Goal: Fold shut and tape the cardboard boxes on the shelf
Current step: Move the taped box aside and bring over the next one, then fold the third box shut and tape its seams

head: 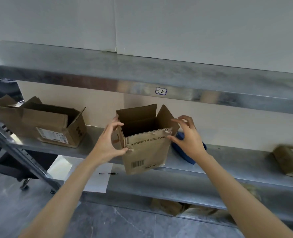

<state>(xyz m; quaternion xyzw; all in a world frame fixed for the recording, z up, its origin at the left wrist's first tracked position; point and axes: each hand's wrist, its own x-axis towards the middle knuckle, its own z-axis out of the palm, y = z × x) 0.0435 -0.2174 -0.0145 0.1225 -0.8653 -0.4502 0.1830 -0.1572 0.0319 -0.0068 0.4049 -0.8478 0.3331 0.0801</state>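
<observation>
A small box [147, 148] is standing at the front edge of the metal shelf [228, 157], tipping forward with its lower front corner hanging out past the lip; its top is gaping open, the back and right flaps are sticking up, and the front flap is showing only as a torn strip along the rim. The printing on its front is running upside down and is partly torn away, so it is only half readable. The left hand [108, 143] is gripping the box's left front corner, with the fingers curling over the rim and the thumb pressing the front face by a ragged tab; the left wall is hiding behind that hand. The right hand [188, 140] is spreading wide, its fingers arching beside the right flap and its thumb tip touching the front right corner; whether the fingertips are meeting the flap is hard to tell.

A blue object [187, 158] is lying on the shelf just behind the right hand, which is covering most of it, so its kind is not showing. A larger box [44, 124] is sitting well to the left with its flaps loose; its far end is blurring into shadow. A third box [289, 160] is being cut off by the right edge. A label [160, 91] is sticking to the shelf above, its handwriting unclear; a sheet of paper [97, 179] is lying below, partly hidden by the left forearm.
</observation>
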